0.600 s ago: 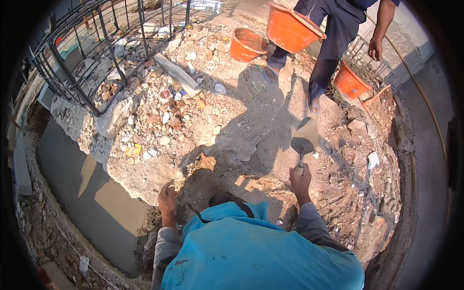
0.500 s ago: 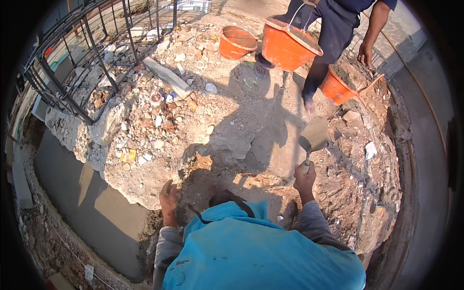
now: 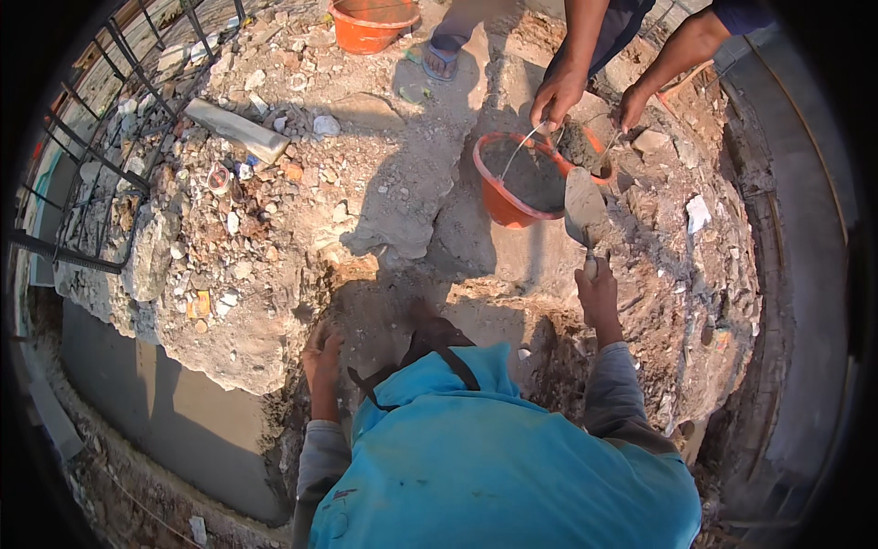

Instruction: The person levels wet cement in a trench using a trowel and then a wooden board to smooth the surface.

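My right hand is closed round the handle of a trowel, its blade flat beside an orange bucket. Grey wet mortar fills that bucket. A co-worker's hand grips its wire handle. Just behind stands a second orange bucket, also with mortar, and the co-worker's other hand is at its rim or handle. My left hand hangs over the edge of the broken ground, holding nothing, its fingers loosely bent and apart.
A third orange bucket stands at the far side near a sandalled foot. Steel rebar cage and a concrete bar are at the left. Below them runs a trench with smooth grey concrete. Rubble covers the ground.
The co-worker has lowered the carried bucket from the air onto the ground by the trowel and bent down, reaching to the second bucket. My right hand with the trowel moved slightly right and farther out.
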Demonstrator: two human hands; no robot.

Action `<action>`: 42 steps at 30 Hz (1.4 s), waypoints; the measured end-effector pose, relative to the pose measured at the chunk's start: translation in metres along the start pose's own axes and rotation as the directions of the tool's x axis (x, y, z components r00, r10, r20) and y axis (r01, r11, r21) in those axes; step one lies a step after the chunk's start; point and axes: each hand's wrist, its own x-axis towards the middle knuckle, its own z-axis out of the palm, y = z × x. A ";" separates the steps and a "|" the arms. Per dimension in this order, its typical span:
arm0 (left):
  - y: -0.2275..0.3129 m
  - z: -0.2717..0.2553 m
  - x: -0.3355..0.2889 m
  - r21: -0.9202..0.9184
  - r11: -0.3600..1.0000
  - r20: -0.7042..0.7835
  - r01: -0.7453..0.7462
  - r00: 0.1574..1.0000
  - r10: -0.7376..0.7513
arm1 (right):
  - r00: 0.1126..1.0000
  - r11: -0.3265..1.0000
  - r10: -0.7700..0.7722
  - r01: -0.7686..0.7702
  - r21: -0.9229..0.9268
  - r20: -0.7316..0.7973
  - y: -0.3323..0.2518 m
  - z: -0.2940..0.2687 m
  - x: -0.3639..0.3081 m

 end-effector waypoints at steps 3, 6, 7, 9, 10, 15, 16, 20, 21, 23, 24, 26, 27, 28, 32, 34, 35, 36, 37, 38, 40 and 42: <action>-0.007 0.021 0.005 0.071 0.997 0.002 0.014 1.000 -0.014 | 0.982 0.958 -0.134 0.163 -0.237 0.134 0.012 0.003 0.036; 0.004 0.065 0.014 0.168 0.986 0.051 0.010 0.999 -0.019 | 0.949 0.927 -0.151 0.233 -0.295 0.278 0.017 0.003 0.073; 0.008 0.083 0.023 0.203 0.979 0.099 -0.010 0.995 -0.010 | 0.932 0.918 -0.181 0.275 -0.287 0.315 0.021 0.008 0.089; 0.028 0.131 0.039 0.299 0.950 0.209 -0.096 0.977 0.033 | 0.912 0.901 -0.147 0.284 -0.328 0.384 0.029 0.017 0.117; 0.040 0.163 0.042 0.354 0.922 0.271 -0.159 0.960 0.062 | 0.902 0.892 -0.136 0.291 -0.347 0.409 0.036 0.019 0.125; 0.042 0.290 0.101 0.503 0.761 0.413 -0.410 0.887 0.205 | 0.815 0.928 -0.111 0.290 -0.234 0.569 0.045 0.069 0.148; 0.033 0.312 0.118 0.548 0.666 0.417 -0.506 0.856 0.307 | 0.781 0.937 -0.091 0.277 -0.212 0.618 0.032 0.076 0.151; 0.061 0.375 0.147 0.443 0.862 0.465 -0.247 0.885 0.014 | 0.732 0.910 -0.293 0.411 -0.056 0.615 0.065 0.126 0.138; 0.068 0.382 0.149 0.454 0.865 0.465 -0.211 0.885 -0.028 | 0.690 0.829 -0.459 0.559 -0.009 0.559 0.077 0.139 0.134; 0.063 0.383 0.156 0.496 0.843 0.415 -0.207 0.909 -0.021 | 0.733 0.991 -0.050 -0.049 0.126 0.679 0.032 0.140 0.135; 0.052 0.383 0.157 0.519 0.819 0.392 -0.246 0.919 0.027 | 0.652 0.917 0.151 -0.374 0.141 0.743 0.011 0.138 0.131; 0.049 0.382 0.158 0.565 0.777 0.388 -0.278 0.920 0.048 | 0.598 0.778 0.189 -0.575 0.253 0.779 -0.006 0.147 0.123; 0.060 0.382 0.161 0.581 0.764 0.399 -0.280 0.916 0.032 | 0.579 0.691 0.195 -0.654 0.308 0.792 -0.013 0.149 0.124; 0.068 0.384 0.164 0.598 0.750 0.410 -0.282 0.912 0.016 | 0.589 0.671 0.171 -0.657 0.344 0.790 -0.016 0.146 0.125; 0.069 0.389 0.160 0.593 0.760 0.409 -0.268 0.913 0.003 | 0.614 0.690 0.154 -0.628 0.361 0.774 -0.011 0.150 0.126; 0.078 0.384 0.169 0.603 0.744 0.439 -0.288 0.898 -0.009 | 0.620 0.715 0.119 -0.595 0.366 0.775 -0.016 0.151 0.135; 0.072 0.383 0.165 0.601 0.732 0.431 -0.322 0.901 0.043 | 0.624 0.711 0.116 -0.595 0.374 0.773 -0.015 0.151 0.133; 0.067 0.386 0.158 0.594 0.721 0.420 -0.356 0.902 0.099 | 0.630 0.713 0.109 -0.589 0.381 0.769 -0.013 0.149 0.135; 0.064 0.387 0.155 0.588 0.709 0.407 -0.389 0.900 0.155 | 0.635 0.715 0.103 -0.582 0.387 0.765 -0.012 0.148 0.136; 0.062 0.385 0.161 0.603 0.704 0.420 -0.376 0.899 0.120 | 0.641 0.690 0.086 -0.591 0.418 0.763 -0.014 0.152 0.140; 0.066 0.382 0.166 0.628 0.701 0.443 -0.338 0.896 0.035 | 0.643 0.640 0.066 -0.614 0.462 0.763 -0.015 0.159 0.141; 0.062 0.380 0.165 0.575 0.760 0.443 -0.303 0.896 0.022 | 0.634 0.557 0.060 -0.662 0.501 0.771 -0.009 0.159 0.134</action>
